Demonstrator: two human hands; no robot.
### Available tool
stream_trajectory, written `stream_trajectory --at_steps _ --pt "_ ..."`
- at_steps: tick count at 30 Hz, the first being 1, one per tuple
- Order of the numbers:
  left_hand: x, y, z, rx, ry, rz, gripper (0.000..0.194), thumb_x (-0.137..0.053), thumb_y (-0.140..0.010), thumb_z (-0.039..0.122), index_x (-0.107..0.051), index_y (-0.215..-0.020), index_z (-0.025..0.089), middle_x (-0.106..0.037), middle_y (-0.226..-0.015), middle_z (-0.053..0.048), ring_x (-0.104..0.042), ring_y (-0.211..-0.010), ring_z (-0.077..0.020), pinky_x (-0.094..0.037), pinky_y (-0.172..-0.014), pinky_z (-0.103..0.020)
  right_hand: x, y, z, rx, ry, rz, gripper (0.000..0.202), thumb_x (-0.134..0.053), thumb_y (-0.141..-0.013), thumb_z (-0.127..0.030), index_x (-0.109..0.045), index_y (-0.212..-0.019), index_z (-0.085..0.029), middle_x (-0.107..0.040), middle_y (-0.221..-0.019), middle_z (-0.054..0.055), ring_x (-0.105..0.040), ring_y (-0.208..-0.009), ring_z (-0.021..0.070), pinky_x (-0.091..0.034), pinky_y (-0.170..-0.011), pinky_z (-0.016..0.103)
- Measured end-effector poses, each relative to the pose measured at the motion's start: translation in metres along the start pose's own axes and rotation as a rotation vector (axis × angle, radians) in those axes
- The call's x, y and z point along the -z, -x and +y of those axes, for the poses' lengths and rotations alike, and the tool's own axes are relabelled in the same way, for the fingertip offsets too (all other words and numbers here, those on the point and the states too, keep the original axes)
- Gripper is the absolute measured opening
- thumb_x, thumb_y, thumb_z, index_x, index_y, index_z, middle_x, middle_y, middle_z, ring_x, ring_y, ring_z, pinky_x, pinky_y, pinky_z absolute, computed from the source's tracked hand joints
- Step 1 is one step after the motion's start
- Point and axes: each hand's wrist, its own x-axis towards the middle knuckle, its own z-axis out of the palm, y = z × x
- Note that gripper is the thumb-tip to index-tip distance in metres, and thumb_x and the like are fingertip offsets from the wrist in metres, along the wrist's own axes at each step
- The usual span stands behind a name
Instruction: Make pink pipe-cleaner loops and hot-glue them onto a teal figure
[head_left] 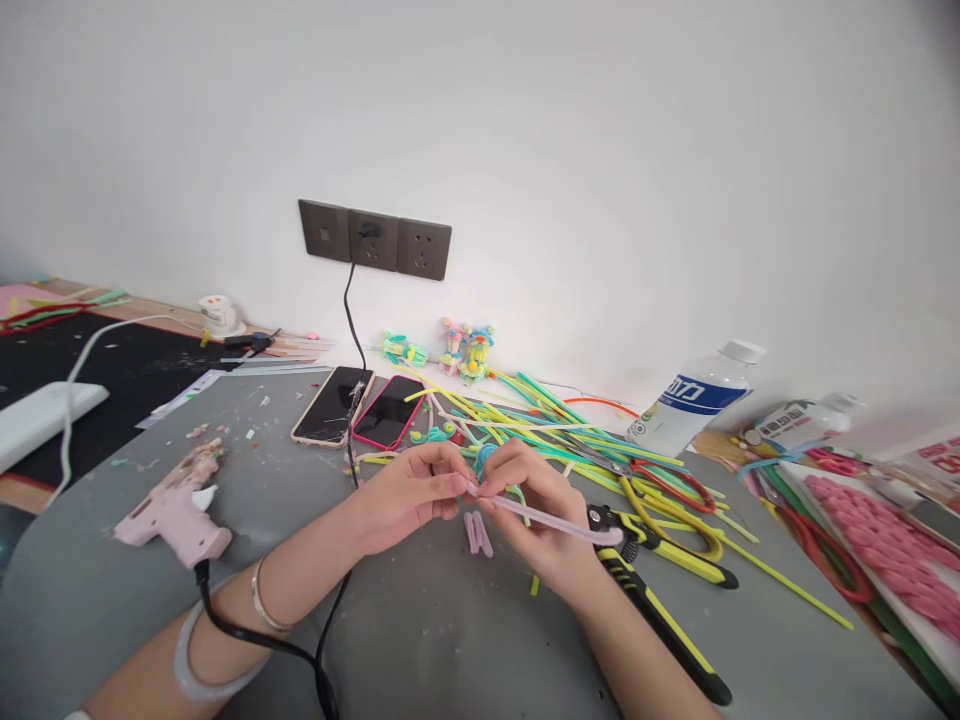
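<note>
Both hands meet above the grey table, pinching a pale pink pipe cleaner [559,518] between them. My left hand [416,497] grips its left end with thumb and fingertips. Close beside it, my right hand [529,500] holds the same strip, whose free end runs right across the palm. Just below the hands a small folded pink piece [478,534] lies on the table. Black and yellow pliers [660,590] rest to the right of my right hand, partly hidden by it. Behind the fingers shows a blue fuzzy bit, partly covered.
A pink glue gun [176,515] lies at left, its black cord under my left forearm. Two phones [334,405], loose green and yellow pipe cleaners [555,415], scissors [675,480] and small figures [466,350] are farther back. A bottle [694,400] stands at right.
</note>
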Motion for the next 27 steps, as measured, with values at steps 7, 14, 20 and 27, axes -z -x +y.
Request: stream_trajectory --at_steps 7,14,20,27 --pt "0.0016 0.0003 0.0025 0.030 -0.062 -0.110 0.024 -0.092 -0.065 0.030 -0.073 -0.068 0.014 -0.064 -0.065 -0.001 -0.049 -0.053 -0.0063 -0.036 -0.050 -0.020 0.0025 -0.0002 -0.0010 -0.170 -0.347 -0.139 0.005 -0.065 -0.094 -0.022 -0.068 -0.090 -0.022 -0.060 -0.082 0.003 -0.056 -0.078 0.0170 -0.045 -0.072 0.031" --pt "0.0079 0.0022 0.0037 0.094 -0.324 -0.160 0.026 -0.092 -0.061 0.034 -0.077 -0.067 0.014 -0.067 -0.062 -0.004 -0.046 -0.051 -0.0078 -0.035 -0.053 -0.023 0.0080 0.0004 -0.0007 -0.320 -0.503 -0.316 0.007 -0.073 -0.089 -0.022 -0.067 -0.085 -0.020 -0.060 -0.083 0.002 -0.057 -0.080 0.0158 -0.047 -0.075 0.031" --pt "0.0091 0.0012 0.0031 0.089 -0.379 -0.112 0.023 -0.091 -0.062 0.034 -0.081 -0.070 0.015 -0.068 -0.063 -0.005 -0.045 -0.053 -0.0095 -0.033 -0.053 -0.025 0.0087 -0.0011 -0.0019 -0.388 -0.499 -0.302 0.010 -0.074 -0.088 -0.026 -0.066 -0.089 -0.021 -0.061 -0.086 0.002 -0.058 -0.070 0.0139 -0.050 -0.068 0.030" --pt "0.0069 0.0014 0.0044 0.047 -0.362 -0.104 0.020 -0.086 -0.070 0.036 -0.083 -0.076 0.017 -0.054 -0.057 0.001 -0.036 -0.052 -0.0063 -0.025 -0.049 -0.024 0.0104 -0.0048 -0.0010 -0.331 -0.305 -0.231 0.011 -0.073 -0.088 -0.031 -0.072 -0.090 -0.021 -0.061 -0.079 0.002 -0.056 -0.070 0.0152 -0.047 -0.065 0.030"
